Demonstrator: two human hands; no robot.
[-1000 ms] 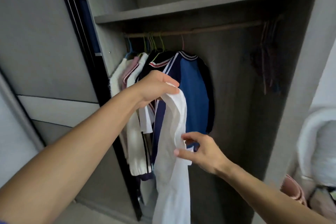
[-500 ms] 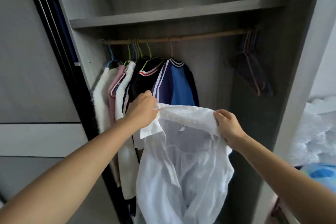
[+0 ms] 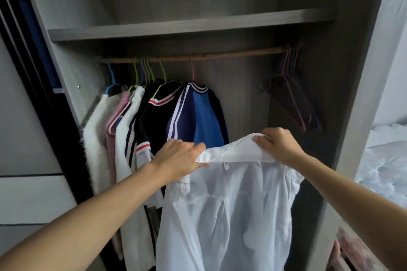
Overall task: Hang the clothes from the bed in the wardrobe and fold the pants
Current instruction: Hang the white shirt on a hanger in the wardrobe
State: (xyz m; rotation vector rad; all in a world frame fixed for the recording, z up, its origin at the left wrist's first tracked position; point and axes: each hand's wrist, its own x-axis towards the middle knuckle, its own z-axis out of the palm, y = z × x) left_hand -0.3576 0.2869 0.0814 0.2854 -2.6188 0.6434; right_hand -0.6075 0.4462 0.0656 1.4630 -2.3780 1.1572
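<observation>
While pinching collar ends of the white shirt (image 3: 226, 215) in left hand (image 3: 180, 156) and right hand (image 3: 277, 145), spreading it, probably for empty hangers (image 3: 293, 99) above the right hand.

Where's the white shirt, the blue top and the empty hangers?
white shirt (image 3: 231, 215): head view, middle of its body.
blue top (image 3: 204, 116): head view, its blue chest panel.
empty hangers (image 3: 295, 105): head view, their sloping arms.

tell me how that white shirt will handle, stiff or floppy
Probably floppy: the white shirt sags in folds below the left hand and right hand gripping its collar. Likely light: the thin cloth looks half see-through.
</observation>
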